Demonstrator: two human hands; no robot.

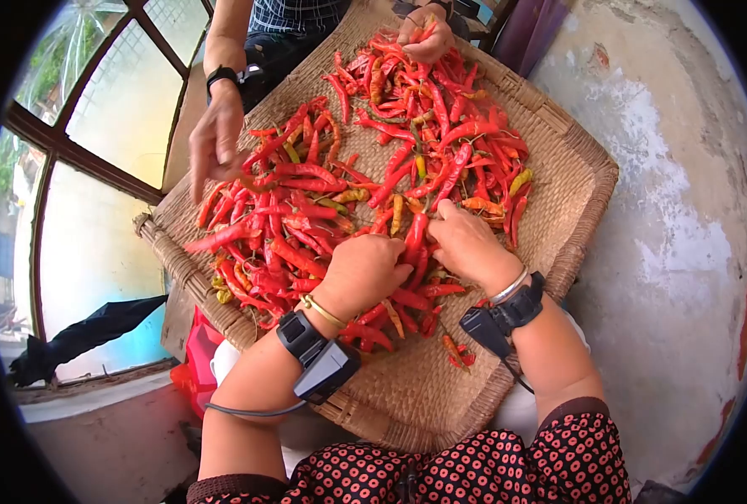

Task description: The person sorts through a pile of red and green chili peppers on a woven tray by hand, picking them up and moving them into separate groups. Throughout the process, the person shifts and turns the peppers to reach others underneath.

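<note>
A heap of mostly red chili peppers (306,189) lies on a woven tray (558,218). Over its near side, my left hand (361,273) is closed, thumb and fingers pressed against a red chili pepper (416,235). My right hand (470,244) meets it from the other side, its curled fingers pinching near the upper end of that pepper. The exact fingertip contact is partly hidden by both hands. A few orange and yellow-green peppers are mixed into the pile around them.
Across the tray, a co-worker's hand (216,143) hovers blurred over the peppers, while the other hand (426,35) holds some. A few small peppers (457,351) lie apart near me. A window (121,101) and black umbrella (88,336) stand left, a worn wall (668,210) right.
</note>
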